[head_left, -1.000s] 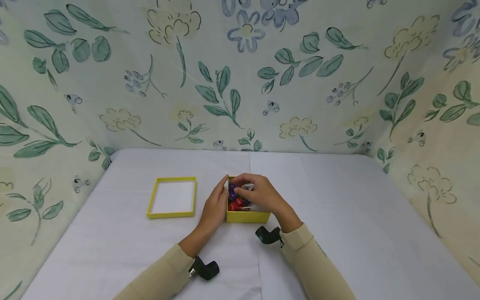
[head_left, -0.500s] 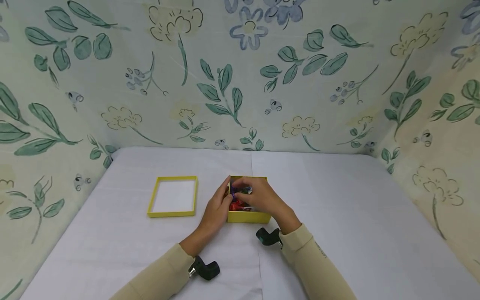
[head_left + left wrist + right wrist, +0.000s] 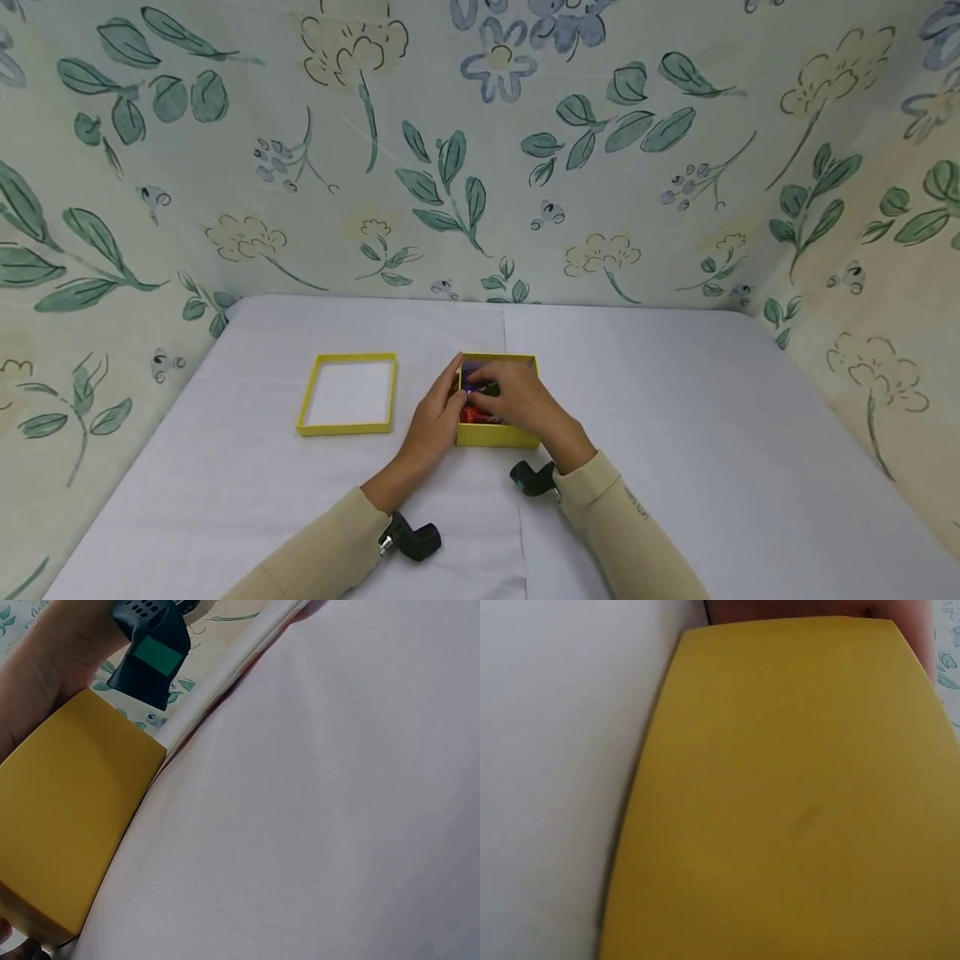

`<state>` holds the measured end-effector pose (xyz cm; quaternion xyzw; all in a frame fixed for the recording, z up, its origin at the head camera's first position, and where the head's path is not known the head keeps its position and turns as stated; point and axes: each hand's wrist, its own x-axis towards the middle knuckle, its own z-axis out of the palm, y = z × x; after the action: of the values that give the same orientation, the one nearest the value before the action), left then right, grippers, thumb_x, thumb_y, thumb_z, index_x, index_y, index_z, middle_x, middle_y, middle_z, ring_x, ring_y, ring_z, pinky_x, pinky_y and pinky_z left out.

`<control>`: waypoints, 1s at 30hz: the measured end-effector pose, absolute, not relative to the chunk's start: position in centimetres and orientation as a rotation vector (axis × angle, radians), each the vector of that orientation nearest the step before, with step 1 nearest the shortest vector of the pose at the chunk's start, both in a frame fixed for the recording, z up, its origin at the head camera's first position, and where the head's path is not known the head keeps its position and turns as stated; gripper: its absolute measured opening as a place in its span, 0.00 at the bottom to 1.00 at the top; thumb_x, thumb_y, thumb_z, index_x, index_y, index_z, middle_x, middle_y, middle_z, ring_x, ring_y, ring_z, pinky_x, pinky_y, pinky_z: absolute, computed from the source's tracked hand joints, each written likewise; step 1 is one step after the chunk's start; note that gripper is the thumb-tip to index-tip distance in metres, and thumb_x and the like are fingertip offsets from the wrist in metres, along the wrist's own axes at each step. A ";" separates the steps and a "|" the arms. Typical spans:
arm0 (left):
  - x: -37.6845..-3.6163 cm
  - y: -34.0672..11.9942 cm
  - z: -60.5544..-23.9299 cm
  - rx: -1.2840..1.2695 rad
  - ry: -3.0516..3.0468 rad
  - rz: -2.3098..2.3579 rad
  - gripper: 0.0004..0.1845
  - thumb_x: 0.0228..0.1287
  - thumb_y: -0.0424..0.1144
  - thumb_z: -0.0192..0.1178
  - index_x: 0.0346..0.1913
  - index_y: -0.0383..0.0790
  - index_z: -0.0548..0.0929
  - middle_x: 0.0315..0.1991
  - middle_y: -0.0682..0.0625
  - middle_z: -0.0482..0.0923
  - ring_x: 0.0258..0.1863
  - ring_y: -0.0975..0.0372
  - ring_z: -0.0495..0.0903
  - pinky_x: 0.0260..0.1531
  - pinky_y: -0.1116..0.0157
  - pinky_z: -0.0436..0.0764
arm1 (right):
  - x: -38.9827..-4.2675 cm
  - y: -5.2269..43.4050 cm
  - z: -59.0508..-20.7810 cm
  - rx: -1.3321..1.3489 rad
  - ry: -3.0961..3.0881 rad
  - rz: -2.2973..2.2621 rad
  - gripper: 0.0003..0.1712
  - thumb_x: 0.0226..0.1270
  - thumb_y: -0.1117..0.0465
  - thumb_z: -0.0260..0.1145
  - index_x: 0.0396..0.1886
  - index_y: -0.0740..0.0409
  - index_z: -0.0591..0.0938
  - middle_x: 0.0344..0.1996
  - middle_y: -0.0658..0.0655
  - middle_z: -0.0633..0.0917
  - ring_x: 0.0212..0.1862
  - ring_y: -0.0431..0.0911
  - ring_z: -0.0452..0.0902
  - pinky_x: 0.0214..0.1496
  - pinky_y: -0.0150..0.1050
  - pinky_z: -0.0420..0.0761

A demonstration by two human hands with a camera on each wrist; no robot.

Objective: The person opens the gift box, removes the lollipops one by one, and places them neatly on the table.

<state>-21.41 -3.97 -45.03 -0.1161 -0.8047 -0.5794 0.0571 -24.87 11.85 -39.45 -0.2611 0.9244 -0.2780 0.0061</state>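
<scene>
Head view: yellow box (image 3: 498, 434) sits mid-table (image 3: 675, 433), just left of it an upturned lid (image 3: 347, 393), white inside, set apart so the box mouth stays free. Left hand (image 3: 435, 417) lies flat against the box's left wall, fingers straight, apparently bracing it. Right hand (image 3: 517, 402) reaches down into the box, fingers curled over wrapped sweets (image 3: 474, 412); whether it grips one I cannot tell. Count: one box, one lid, two hands; sweets show red, purple and green, number hidden. Wrist views show only yellow wall and white cloth.
</scene>
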 end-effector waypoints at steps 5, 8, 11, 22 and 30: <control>-21.4 -4.0 -45.0 -0.347 -2.456 -1.738 0.29 0.75 0.39 0.42 0.76 0.56 0.54 0.74 0.53 0.56 0.71 0.58 0.59 0.68 0.56 0.60 | -24.8 11.7 -39.6 -0.808 2.928 -0.772 0.17 0.64 0.52 0.68 0.47 0.57 0.86 0.45 0.52 0.86 0.51 0.48 0.79 0.56 0.45 0.77; -21.5 -3.9 -45.2 -0.344 -2.459 -1.737 0.29 0.75 0.39 0.42 0.76 0.54 0.55 0.74 0.53 0.55 0.71 0.58 0.59 0.68 0.55 0.60 | -24.6 11.7 -39.6 -0.792 2.930 -0.758 0.18 0.64 0.51 0.68 0.48 0.57 0.86 0.46 0.52 0.85 0.52 0.48 0.78 0.57 0.46 0.76; -21.4 -4.0 -45.2 -0.340 -2.461 -1.735 0.29 0.75 0.39 0.43 0.76 0.52 0.55 0.74 0.53 0.55 0.71 0.58 0.58 0.69 0.55 0.59 | -24.6 11.7 -39.7 -0.791 2.923 -0.771 0.17 0.64 0.52 0.67 0.47 0.56 0.85 0.46 0.51 0.85 0.52 0.48 0.78 0.58 0.46 0.76; -21.3 -3.9 -45.0 -0.339 -2.471 -1.728 0.29 0.75 0.40 0.42 0.76 0.52 0.55 0.74 0.54 0.55 0.72 0.60 0.56 0.69 0.55 0.58 | -24.6 11.9 -39.7 -0.789 2.911 -0.843 0.12 0.63 0.53 0.68 0.44 0.52 0.85 0.43 0.49 0.85 0.49 0.44 0.79 0.54 0.43 0.78; -21.4 -3.9 -45.1 -0.373 -2.465 -1.682 0.29 0.75 0.40 0.42 0.76 0.51 0.54 0.74 0.54 0.54 0.72 0.61 0.55 0.69 0.56 0.58 | -24.6 12.0 -39.4 -0.818 2.915 -0.924 0.10 0.63 0.55 0.69 0.42 0.52 0.85 0.42 0.49 0.86 0.47 0.43 0.80 0.52 0.40 0.79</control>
<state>-21.39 -3.94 -45.15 -0.1236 -0.8178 -0.5581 0.0669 -24.62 11.95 -39.44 -0.2583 0.9209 -0.2919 -0.0119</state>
